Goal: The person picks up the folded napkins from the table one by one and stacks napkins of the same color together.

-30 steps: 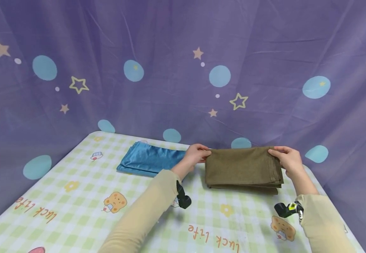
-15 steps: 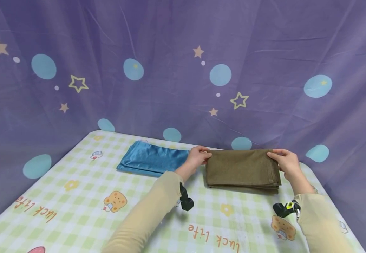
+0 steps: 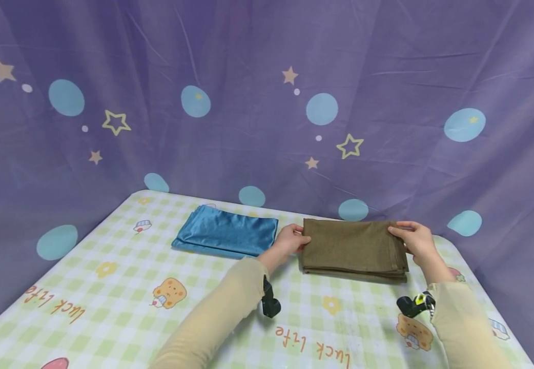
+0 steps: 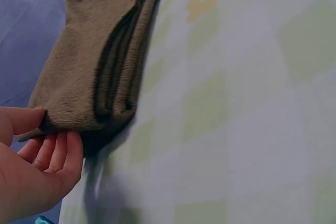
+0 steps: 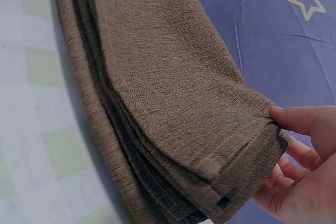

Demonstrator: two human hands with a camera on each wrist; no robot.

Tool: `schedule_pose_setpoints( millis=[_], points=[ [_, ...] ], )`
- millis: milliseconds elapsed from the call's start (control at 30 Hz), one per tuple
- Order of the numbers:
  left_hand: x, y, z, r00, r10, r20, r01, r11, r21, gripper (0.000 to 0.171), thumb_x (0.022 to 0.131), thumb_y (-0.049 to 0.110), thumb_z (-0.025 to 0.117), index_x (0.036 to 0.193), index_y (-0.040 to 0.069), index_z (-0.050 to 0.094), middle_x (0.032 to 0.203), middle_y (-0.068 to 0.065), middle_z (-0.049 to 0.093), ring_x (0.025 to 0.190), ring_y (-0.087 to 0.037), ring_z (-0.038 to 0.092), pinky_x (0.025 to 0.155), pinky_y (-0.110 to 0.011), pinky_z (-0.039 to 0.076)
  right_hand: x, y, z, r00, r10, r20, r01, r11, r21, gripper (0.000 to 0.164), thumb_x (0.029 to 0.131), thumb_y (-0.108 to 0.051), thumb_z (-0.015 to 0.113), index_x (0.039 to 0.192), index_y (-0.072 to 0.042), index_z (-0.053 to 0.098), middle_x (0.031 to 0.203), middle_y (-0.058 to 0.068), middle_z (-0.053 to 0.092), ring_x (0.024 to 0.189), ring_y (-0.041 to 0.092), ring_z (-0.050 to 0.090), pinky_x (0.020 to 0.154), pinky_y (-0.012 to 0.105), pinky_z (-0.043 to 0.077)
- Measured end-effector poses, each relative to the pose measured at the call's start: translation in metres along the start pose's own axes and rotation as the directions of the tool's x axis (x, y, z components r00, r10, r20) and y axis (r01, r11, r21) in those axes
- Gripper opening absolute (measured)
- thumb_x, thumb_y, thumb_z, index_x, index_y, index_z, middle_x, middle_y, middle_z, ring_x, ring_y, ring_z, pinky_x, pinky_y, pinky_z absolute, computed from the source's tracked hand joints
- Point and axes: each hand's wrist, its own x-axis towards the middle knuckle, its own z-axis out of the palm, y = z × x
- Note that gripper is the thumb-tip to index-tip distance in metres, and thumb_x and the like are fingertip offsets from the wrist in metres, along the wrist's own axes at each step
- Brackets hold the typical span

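Note:
A folded brown cloth, several layers thick, lies on the right part of the table. My left hand pinches its left edge; the left wrist view has the thumb on top and the fingers underneath. At the far right corner, my right hand pinches the layers, its thumb on top and the other fingers partly hidden behind the fabric. Left of my left hand lies a folded shiny blue cloth, apart from the brown one.
A green-and-white checked tablecloth with printed cartoons and lettering covers the table. Behind it hangs a purple curtain with stars and blue ovals. Black wrist cameras sit on both sleeves.
The brown cloth's lower layers have settled evenly onto the table. My left hand has slid nearer along its left edge, and my right hand has come slightly lower.

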Motion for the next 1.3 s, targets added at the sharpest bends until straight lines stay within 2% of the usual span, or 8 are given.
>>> schedule_pose_setpoints(
  millis=[133,200,400,500,667,867,1200,1300],
  points=[
    [0.015,-0.03,0.001,0.999,0.035,0.013,-0.035,0.999,0.014,0.035,0.078,0.02,0.073,0.104,0.008,0.053,0.083,-0.008,0.06,0.068,-0.018,0.062,0.055,-0.035,0.052,-0.002,0.003,0.002,1.0,0.001,0.008,-0.001,0.998,-0.056,0.059,0.088,-0.029,0.059,0.132,0.004,0.039,0.096,-0.003,0.05,0.066,-0.001,0.047,0.059,0.021,0.047],
    [0.009,-0.028,0.001,1.0,0.011,0.013,-0.012,0.999,0.036,0.037,0.078,0.02,0.073,0.106,0.008,0.052,0.085,-0.007,0.06,0.069,-0.017,0.061,0.055,-0.035,0.051,-0.002,0.006,0.004,1.0,0.002,0.007,-0.002,0.998,-0.064,0.059,0.087,-0.029,0.059,0.131,0.004,0.039,0.099,0.002,0.049,0.067,-0.001,0.047,0.059,0.022,0.047],
    [-0.058,0.039,0.003,0.996,-0.09,-0.019,0.092,0.992,0.089,0.036,0.084,0.007,0.063,0.114,-0.002,0.047,0.099,-0.016,0.06,0.081,-0.023,0.061,0.068,-0.036,0.053,-0.002,0.014,0.008,1.0,0.025,0.002,-0.025,0.998,-0.061,0.06,0.087,-0.026,0.059,0.132,0.007,0.035,0.099,0.008,0.05,0.066,0.002,0.049,0.06,0.024,0.047],
    [-0.077,0.054,0.004,0.995,-0.097,-0.029,0.1,0.991,0.091,0.034,0.085,0.003,0.059,0.116,-0.006,0.046,0.101,-0.019,0.059,0.084,-0.026,0.061,0.07,-0.037,0.053,-0.003,0.02,0.011,1.0,0.031,0.007,-0.03,0.998,-0.054,0.061,0.087,-0.024,0.06,0.132,0.009,0.034,0.1,0.013,0.055,0.066,0.002,0.052,0.06,0.024,0.048],
    [-0.078,0.052,0.003,0.99,-0.141,-0.015,0.142,0.987,0.078,0.038,0.085,0.005,0.061,0.119,-0.003,0.046,0.105,-0.018,0.058,0.084,-0.024,0.06,0.071,-0.037,0.053,-0.003,0.029,0.014,1.0,0.025,-0.017,-0.027,0.996,-0.08,0.059,0.083,-0.02,0.063,0.127,0.01,0.038,0.105,0.025,0.056,0.066,0.005,0.056,0.059,0.026,0.049],
    [-0.079,0.051,0.0,0.988,-0.152,-0.007,0.152,0.986,0.064,0.035,0.084,0.005,0.062,0.116,0.0,0.048,0.101,-0.015,0.058,0.081,-0.02,0.06,0.069,-0.034,0.053,-0.006,0.035,0.016,0.998,0.034,-0.052,-0.039,0.995,-0.096,0.057,0.08,-0.02,0.067,0.124,0.008,0.043,0.107,0.026,0.054,0.064,0.005,0.055,0.056,0.025,0.048],
    [-0.083,0.052,-0.001,0.985,-0.17,0.012,0.17,0.985,0.025,0.035,0.085,0.005,0.062,0.116,0.001,0.048,0.092,-0.012,0.056,0.071,-0.018,0.055,0.066,-0.033,0.053,-0.014,0.038,0.01,0.997,0.068,0.046,-0.061,0.99,-0.13,0.063,0.083,-0.021,0.064,0.129,0.012,0.035,0.113,0.03,0.049,0.068,0.004,0.054,0.06,0.024,0.049],
    [-0.085,0.053,-0.002,0.985,-0.173,0.014,0.173,0.985,0.005,0.037,0.085,0.006,0.062,0.118,0.001,0.047,0.093,-0.011,0.056,0.069,-0.017,0.054,0.065,-0.032,0.054,-0.017,0.036,0.007,0.992,0.081,0.1,-0.066,0.987,-0.145,0.067,0.084,-0.023,0.063,0.131,0.011,0.03,0.118,0.032,0.046,0.08,0.016,0.058,0.065,0.03,0.05]
  ],
)
